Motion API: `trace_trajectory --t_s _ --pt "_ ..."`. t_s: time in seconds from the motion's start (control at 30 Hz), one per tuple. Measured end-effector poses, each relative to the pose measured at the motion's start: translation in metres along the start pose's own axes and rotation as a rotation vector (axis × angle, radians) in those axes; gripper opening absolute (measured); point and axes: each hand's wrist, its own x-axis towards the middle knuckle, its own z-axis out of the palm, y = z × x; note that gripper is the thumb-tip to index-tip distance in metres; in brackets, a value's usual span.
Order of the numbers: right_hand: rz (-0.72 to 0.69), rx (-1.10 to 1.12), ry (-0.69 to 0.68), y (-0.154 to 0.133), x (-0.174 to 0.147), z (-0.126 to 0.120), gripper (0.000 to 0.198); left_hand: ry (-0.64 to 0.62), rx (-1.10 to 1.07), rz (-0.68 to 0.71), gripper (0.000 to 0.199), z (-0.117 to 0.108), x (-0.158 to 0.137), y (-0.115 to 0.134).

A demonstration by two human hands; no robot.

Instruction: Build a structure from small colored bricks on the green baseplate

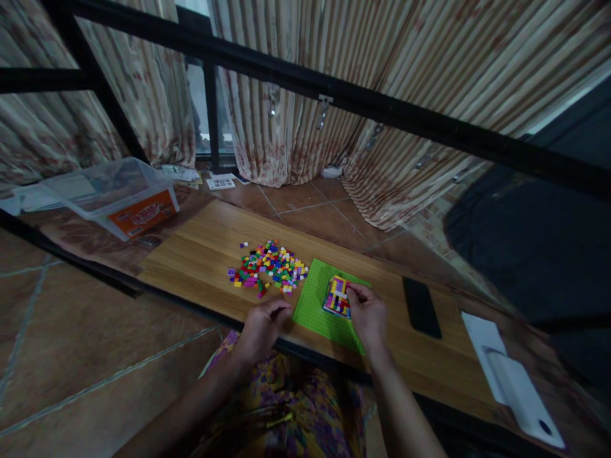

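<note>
A small block of stacked, many-coloured toy bricks (337, 298) stands on a green studded baseplate (309, 299). My right hand (367, 313) is at the right side of this brick block, its thumb and fingers pinched at the upper right edge. Whatever lies between those fingertips is hidden. Just left of the baseplate, my left hand (263, 324) hovers over the table's front edge. Its thumb and forefinger are pressed together, and anything in them is too small to make out. Loose coloured bricks (274, 262) lie in a spread pile beyond my left hand.
The wooden table (205, 254) also bears a black phone (422, 306) to the right. A clear plastic box (138, 184) with an orange label is at the left. White objects (520, 388) lie at the right end. A black metal bar (286, 73) crosses above, before striped curtains.
</note>
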Motion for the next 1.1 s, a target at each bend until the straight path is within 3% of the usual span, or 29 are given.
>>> trace_trajectory --t_s 0.17,0.43,0.7,1.1 --pt "-0.058 -0.104 -0.002 0.003 0.001 0.002 0.036 0.003 0.056 0.087 0.013 -0.002 0.005 -0.009" --pt "-0.054 -0.196 0.016 -0.009 0.002 0.001 0.035 -0.012 0.019 0.051 0.012 -0.003 0.004 -0.006" --pt "-0.147 -0.384 -0.129 -0.015 0.013 -0.008 0.029 -0.039 0.072 0.066 0.014 -0.005 0.004 -0.004" --pt "-0.214 -0.363 -0.143 -0.011 0.010 -0.013 0.037 -0.069 0.071 0.089 0.015 -0.005 0.004 -0.005"
